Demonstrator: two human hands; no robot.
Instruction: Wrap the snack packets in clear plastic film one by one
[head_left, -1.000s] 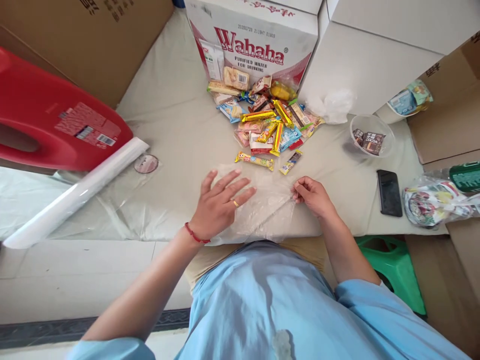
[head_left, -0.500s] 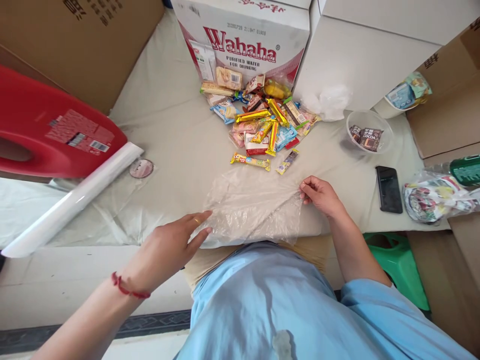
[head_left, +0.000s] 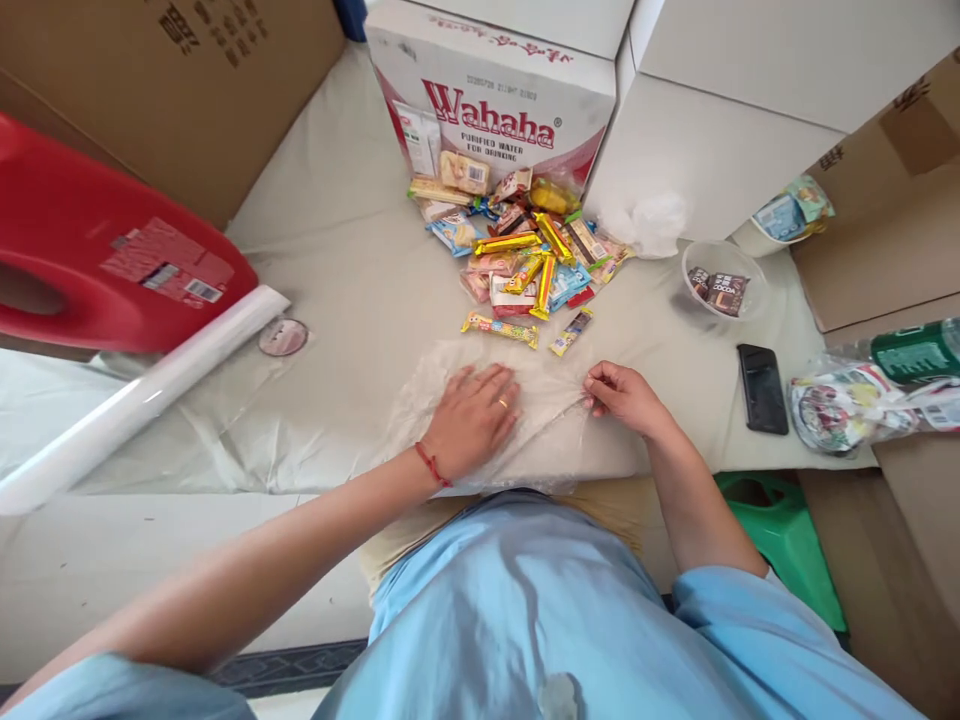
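A thin clear plastic bag [head_left: 551, 425] lies flat at the table's front edge. My left hand [head_left: 474, 415] rests palm down on it, fingers stretched out, with a ring on one finger. Pinched between the thumb and fingers of my right hand [head_left: 619, 398] is the bag's right edge. Just beyond the bag lie a yellow-wrapped snack bar [head_left: 500, 328] and a small purple-and-yellow packet [head_left: 571, 332]. Behind these, a pile of wrapped snacks [head_left: 525, 260] spreads out in front of a Wahaha water carton [head_left: 517, 95].
To the left stand a large red jug [head_left: 90, 250] and a white plastic roll [head_left: 150, 400], near a round label [head_left: 283, 337]. On the right are a clear bowl [head_left: 754, 290] with cocoa packets, a black phone [head_left: 763, 388] and a bagged item [head_left: 832, 408]. A green stool [head_left: 795, 550] stands below.
My left hand has moved right from the bag's left edge onto its middle and now lies flat there. My right hand keeps its pinch on the bag's right edge.
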